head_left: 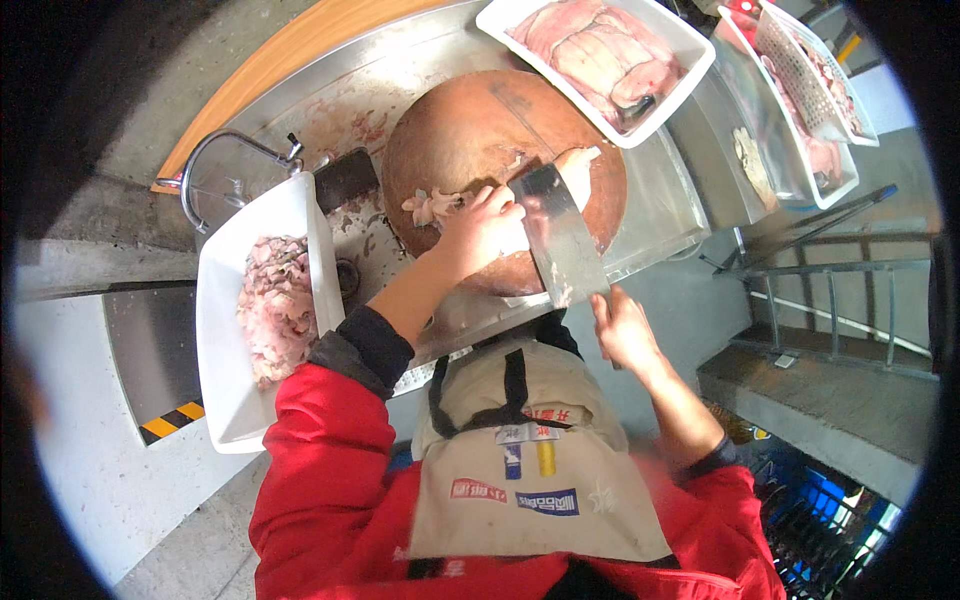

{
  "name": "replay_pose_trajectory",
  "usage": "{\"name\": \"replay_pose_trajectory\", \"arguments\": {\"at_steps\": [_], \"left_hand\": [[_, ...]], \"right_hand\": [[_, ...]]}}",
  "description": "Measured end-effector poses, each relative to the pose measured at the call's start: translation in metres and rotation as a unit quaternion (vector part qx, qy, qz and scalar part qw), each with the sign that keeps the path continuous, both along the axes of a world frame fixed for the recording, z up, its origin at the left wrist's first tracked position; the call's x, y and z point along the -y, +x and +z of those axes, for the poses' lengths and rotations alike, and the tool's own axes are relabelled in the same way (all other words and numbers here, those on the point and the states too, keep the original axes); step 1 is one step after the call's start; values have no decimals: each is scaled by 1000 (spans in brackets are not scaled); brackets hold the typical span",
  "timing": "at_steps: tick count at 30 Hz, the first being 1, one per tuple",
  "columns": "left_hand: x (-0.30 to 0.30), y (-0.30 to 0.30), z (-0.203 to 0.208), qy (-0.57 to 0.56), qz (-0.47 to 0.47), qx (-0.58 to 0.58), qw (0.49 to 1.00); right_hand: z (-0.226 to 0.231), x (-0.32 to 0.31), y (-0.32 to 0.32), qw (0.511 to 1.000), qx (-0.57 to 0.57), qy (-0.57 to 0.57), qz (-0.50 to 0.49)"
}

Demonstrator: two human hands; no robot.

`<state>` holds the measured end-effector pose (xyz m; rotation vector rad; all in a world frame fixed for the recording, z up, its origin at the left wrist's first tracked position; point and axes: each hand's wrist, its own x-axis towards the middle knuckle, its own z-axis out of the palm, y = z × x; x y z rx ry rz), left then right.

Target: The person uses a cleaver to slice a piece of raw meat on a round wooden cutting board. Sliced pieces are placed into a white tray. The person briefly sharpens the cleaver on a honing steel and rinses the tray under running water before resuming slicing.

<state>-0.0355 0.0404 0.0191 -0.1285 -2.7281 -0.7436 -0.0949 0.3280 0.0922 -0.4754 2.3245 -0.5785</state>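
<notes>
My right hand (626, 330) is wrapped round the handle of a cleaver (562, 240). Its broad steel blade stands across a piece of pale meat (577, 172) on the round wooden chopping board (440, 120). Close against the left side of the blade, my left hand (485, 232) presses the meat down with bent fingers, which hide most of it. The meat's far end shows to the right of the blade. Left of my fingers, several small cut meat pieces (432, 208) lie on the board. Exactly what kind of meat it is, I cannot tell.
A white tub (222, 320) of chopped meat stands at the left by a curved tap (205, 150). Another white tub (640, 132) with large pink pieces overlaps the board's far right. More baskets (845, 180) stand at the upper right. A dark phone-like slab (345, 178) lies beside the board.
</notes>
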Motion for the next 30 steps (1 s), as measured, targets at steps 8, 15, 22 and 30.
{"name": "replay_pose_trajectory", "arguments": {"at_steps": [8,15,22,30], "left_hand": [[6,-12,-15,-3,-27,-8,1000],[19,-16,-19,9,-108,-17,994],[20,-11,-10,26,-96,4,995],[19,1,-10,1,-129,-18,992]], "right_hand": [[1,-15,1,1000,12,-1,2],[-36,25,-20,998,-28,-36,32],[-44,82,-28,995,-54,-86,-5],[-36,69,-5,992,-86,-92,11]]}}
